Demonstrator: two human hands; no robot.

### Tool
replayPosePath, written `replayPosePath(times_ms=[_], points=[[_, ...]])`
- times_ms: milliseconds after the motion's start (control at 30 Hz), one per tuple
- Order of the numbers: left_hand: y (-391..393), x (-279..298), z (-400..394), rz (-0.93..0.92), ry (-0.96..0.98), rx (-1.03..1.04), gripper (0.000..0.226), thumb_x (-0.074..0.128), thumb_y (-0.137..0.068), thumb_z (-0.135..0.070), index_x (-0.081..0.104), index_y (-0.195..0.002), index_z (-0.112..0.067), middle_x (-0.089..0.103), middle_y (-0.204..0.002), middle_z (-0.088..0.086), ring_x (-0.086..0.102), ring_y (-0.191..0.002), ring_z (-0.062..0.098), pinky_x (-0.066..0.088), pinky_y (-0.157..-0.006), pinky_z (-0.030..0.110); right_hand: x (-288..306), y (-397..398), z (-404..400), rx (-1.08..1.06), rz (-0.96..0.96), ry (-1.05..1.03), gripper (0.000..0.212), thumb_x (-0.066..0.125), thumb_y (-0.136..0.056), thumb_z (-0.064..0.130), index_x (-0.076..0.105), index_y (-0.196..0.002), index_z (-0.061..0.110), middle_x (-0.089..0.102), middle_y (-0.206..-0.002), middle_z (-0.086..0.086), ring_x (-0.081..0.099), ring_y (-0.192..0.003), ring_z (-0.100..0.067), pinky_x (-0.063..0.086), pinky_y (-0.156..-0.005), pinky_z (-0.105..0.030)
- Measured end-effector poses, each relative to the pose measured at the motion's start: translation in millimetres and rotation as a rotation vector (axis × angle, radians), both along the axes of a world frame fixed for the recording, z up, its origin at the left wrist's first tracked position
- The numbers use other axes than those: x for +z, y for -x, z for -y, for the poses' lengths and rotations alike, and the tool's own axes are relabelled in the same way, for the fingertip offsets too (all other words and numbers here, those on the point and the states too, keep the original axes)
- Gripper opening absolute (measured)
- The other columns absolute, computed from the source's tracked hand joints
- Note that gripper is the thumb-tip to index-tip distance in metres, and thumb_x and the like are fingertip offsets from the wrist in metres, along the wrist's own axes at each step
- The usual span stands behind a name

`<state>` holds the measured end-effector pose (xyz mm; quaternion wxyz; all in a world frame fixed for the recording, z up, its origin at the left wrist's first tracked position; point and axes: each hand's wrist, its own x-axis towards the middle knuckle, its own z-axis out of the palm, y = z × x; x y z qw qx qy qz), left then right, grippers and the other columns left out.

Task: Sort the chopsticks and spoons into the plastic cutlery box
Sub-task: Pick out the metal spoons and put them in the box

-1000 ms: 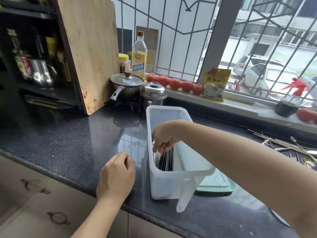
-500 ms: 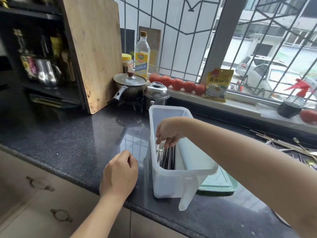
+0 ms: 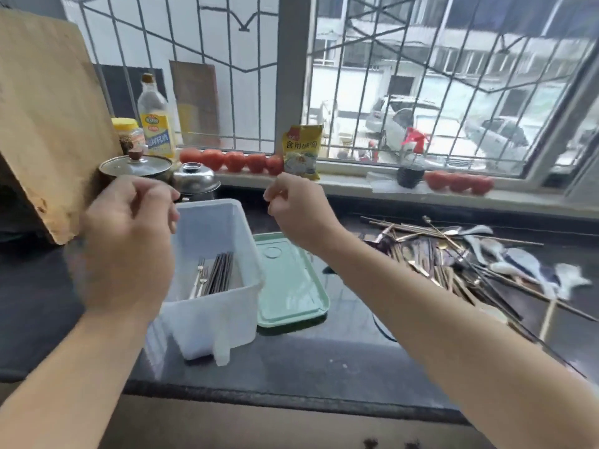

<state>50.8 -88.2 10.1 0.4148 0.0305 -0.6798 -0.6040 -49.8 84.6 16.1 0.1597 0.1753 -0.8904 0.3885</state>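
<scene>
Change: both hands have lifted away since half a second ago; your right hand (image 3: 293,209) has come up out of the plastic cutlery box (image 3: 223,306), and your left hand (image 3: 129,241) has risen off the counter (image 3: 324,358).
Right hand: raised above the far end of the box, fingers loosely curled, holding nothing that can be seen.
Left hand: raised in front of the box's left side, blurred by motion, fingers loosely curled and apparently empty (the blur leaves some doubt).
Box: upright on the counter, lid off; the green lid (image 3: 288,283) lies flat just beside its right wall.
Box contents: dark chopsticks (image 3: 220,273) bundled lengthwise, pale-handled forks (image 3: 198,280) beside them on the left.
Unsorted pile: chopsticks and spoons (image 3: 460,254), tangled, on the counter well to the right of the lid.
Progress: early, judging by how much the pile outweighs the box's contents.
Step in hand: reach right for the next batch.
How to do it well: pick one kind at a time; gather chopsticks by their middles, square the ends, then lay them parallel to those already in.
Spoons: take the white ones singly (they look ceramic and could chip).
Risk: a crossed stick may drag its neighbours off the counter edge.
</scene>
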Motion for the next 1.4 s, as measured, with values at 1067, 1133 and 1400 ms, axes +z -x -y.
replayPosePath(times_ms=[1067, 1133, 1400], points=[[176, -178, -273, 0.091, 0.489, -0.223, 0.028, 0.051, -0.087, -0.008, 0.07, -0.107, -0.011, 0.065, -0.103, -0.004, 0.059, -0.102, 0.014, 0.048, -0.092, 0.029, -131, 200, -370, -0.709, 0.76, -0.764, 0.049, 0.05, -0.089, 0.025, 0.056, -0.133, 0.003, 0.057, -0.127, -0.023, 0.062, -0.104, -0.04, 0.054, -0.089, -0.047], [176, -178, -272, 0.088, 0.46, -0.226, 0.028, 0.051, -0.087, -0.007, 0.07, -0.107, -0.012, 0.064, -0.102, -0.005, 0.059, -0.101, 0.013, 0.047, -0.089, 0.024, -144, 231, -384, -0.643, 0.854, -0.827, 0.057, 0.048, -0.078, 0.025, 0.058, -0.128, 0.001, 0.057, -0.103, -0.019, 0.06, -0.096, -0.041, 0.053, -0.092, -0.051], [177, -182, -270, 0.081, 0.404, -0.286, 0.025, 0.053, -0.089, -0.003, 0.069, -0.105, -0.015, 0.064, -0.099, -0.007, 0.06, -0.099, 0.011, 0.053, -0.087, 0.031, -117, 183, -361, -0.757, 0.701, -0.529, 0.046, 0.058, -0.097, 0.039, 0.061, -0.12, -0.001, 0.063, -0.114, -0.016, 0.062, -0.093, -0.029, 0.052, -0.072, -0.036]])
